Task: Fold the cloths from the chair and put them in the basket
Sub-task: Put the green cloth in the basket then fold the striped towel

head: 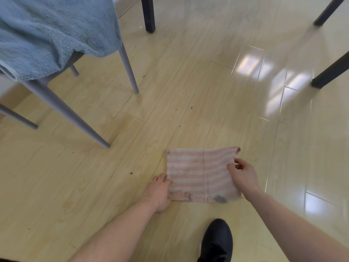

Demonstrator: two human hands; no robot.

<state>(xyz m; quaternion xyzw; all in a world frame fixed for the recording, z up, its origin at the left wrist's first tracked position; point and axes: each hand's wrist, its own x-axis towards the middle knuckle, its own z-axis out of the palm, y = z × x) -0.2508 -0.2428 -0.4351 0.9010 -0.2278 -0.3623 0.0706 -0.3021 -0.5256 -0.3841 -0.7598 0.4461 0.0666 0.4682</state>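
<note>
A pink-and-white striped cloth (200,173) lies spread flat on the wooden floor in front of me, with a dark stain near its front edge. My left hand (159,191) grips the cloth's front left corner, fingers curled on its edge. My right hand (243,175) pinches the cloth's right edge between thumb and fingers. A blue terry cloth (51,33) lies draped over the seat of the grey chair (62,108) at the upper left. No basket is in view.
Dark table legs (149,14) stand at the top middle and at the right (330,74). My black shoe (217,242) is on the floor just below the striped cloth. Glossy floor with window glare stretches to the right.
</note>
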